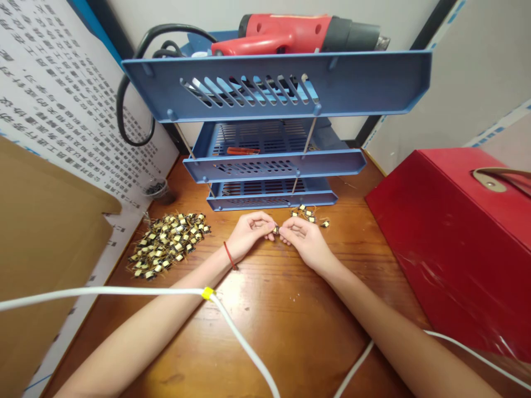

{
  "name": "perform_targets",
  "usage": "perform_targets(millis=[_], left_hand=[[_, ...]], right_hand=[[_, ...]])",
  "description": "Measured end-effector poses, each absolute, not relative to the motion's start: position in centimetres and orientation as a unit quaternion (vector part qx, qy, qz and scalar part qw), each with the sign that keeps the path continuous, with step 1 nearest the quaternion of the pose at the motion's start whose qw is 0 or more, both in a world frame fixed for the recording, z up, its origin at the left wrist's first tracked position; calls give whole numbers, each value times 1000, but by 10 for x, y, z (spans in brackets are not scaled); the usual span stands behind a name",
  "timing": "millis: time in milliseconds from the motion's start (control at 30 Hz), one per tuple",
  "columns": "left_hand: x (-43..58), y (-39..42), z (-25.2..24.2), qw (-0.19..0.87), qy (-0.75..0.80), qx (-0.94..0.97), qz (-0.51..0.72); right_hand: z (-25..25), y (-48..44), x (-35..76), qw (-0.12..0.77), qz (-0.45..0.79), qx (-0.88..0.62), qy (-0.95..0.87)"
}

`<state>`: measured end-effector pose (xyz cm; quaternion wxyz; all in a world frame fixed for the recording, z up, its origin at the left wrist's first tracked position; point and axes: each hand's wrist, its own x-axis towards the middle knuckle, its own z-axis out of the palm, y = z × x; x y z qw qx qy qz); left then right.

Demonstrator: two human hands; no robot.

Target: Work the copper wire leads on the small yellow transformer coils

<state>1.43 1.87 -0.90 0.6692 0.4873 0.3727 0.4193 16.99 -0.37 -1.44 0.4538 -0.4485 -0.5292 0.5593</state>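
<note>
Between my two hands, just in front of the blue rack, is one small transformer-like part [276, 229] with a pale yellow top and dark base. My left hand [253, 232], with a red cord on its wrist, pinches it from the left. From the right, the fingertips of my right hand [302, 237] close on its other side; the fingers partly hide it. A large pile of similar parts [168, 243], with thin copper-coloured wires, lies left of my left hand. Several more loose parts [310, 214] lie just beyond my right hand.
A blue three-tier rack [274, 166] stands at the back, with a red heat gun [286, 34] on top and an orange-handled tool [243, 150] inside. A clear cup [155, 189] holds dark bits. A red box [448, 232] stands right; a white cable [244, 340] crosses in front.
</note>
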Motion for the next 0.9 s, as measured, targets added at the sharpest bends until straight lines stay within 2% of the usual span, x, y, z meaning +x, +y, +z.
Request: perform_targets(millis=[533,900], left_hand=[[13,20,-8,688,358,491,398],[14,19,-6,705,338,466,413]], right_hand=[[-11,-5,171,453,539,-454,-545],[-13,-5,169,519,512,-470,-498]])
